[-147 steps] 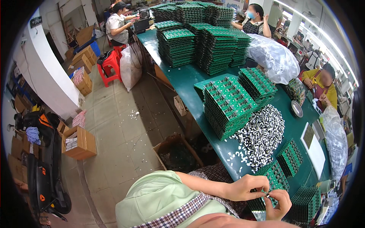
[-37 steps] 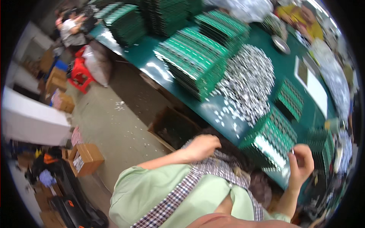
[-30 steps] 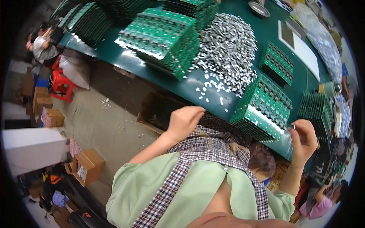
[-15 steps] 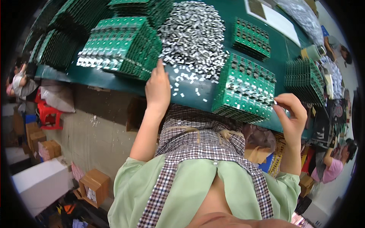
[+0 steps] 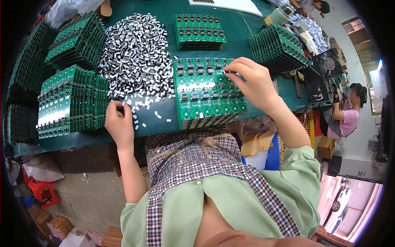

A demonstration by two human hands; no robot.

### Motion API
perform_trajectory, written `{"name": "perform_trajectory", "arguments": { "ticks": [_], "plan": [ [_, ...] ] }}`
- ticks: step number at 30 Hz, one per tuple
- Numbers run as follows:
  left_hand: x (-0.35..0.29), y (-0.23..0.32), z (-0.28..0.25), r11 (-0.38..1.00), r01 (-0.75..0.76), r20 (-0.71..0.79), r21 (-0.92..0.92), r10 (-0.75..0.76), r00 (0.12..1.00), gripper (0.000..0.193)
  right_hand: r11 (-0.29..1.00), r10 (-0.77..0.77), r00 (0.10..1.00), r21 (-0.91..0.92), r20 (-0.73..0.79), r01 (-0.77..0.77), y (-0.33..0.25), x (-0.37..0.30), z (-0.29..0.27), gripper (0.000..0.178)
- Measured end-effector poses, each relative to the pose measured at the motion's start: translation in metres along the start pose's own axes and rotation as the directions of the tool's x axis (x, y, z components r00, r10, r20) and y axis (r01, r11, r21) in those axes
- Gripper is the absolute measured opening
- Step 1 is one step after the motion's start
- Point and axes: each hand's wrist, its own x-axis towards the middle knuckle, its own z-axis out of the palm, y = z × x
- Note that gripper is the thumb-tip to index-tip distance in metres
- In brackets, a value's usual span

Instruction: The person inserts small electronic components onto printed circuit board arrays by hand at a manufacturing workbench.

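Between the thumb and forefinger of my right hand (image 5: 256, 84) is a small black-and-white block (image 5: 224, 73). It is over the far right part of a stack of green circuit boards (image 5: 201, 108), whose top panel carries rows of dark components. My left hand (image 5: 119, 123) is at the near edge of a large pile of small black-and-white blocks (image 5: 135, 57), its fingers curled together; what they hold, if anything, is hidden. Several loose blocks lie on the green table just right of that hand. Left of it stands another stack of circuit boards (image 5: 74, 103).
More board stacks stand on the green table (image 5: 158, 117): one behind the middle (image 5: 199, 31), one at right (image 5: 277, 45), others at far left. A black fan (image 5: 327, 64) sits at the right. A person in pink (image 5: 349, 119) is beyond it. A red stool (image 5: 43, 193) stands lower left.
My view has turned to the right. My right hand has moved from the stack's near right edge to over its far right part. My left hand's fingers, outstretched before, are now curled.
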Motion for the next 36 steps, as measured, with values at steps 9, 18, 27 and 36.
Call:
{"name": "perform_trajectory", "arguments": {
  "ticks": [9,18,27,36],
  "plan": [
    [-0.002,-0.002,0.002,0.978,0.009,0.007,-0.207,-0.008,1.000,0.017,0.993,-0.022,0.999,-0.118,0.046,0.028,0.003,0.009,0.010,0.009],
    [-0.002,-0.002,-0.001,0.986,0.034,0.037,-0.165,-0.029,0.999,0.016,0.983,-0.111,0.991,-0.141,0.076,0.121,0.002,0.011,0.010,0.011],
    [-0.030,0.056,-0.032,0.192,0.435,0.427,-0.880,-0.080,0.901,0.024,0.947,-0.250,0.968,-0.215,-0.024,0.239,-0.041,0.005,-0.004,0.029],
    [-0.050,0.105,-0.035,0.116,0.550,0.562,-0.827,0.175,0.808,0.011,0.840,-0.360,0.921,0.379,-0.149,0.389,-0.075,-0.014,0.021,0.025]
  ]
}}
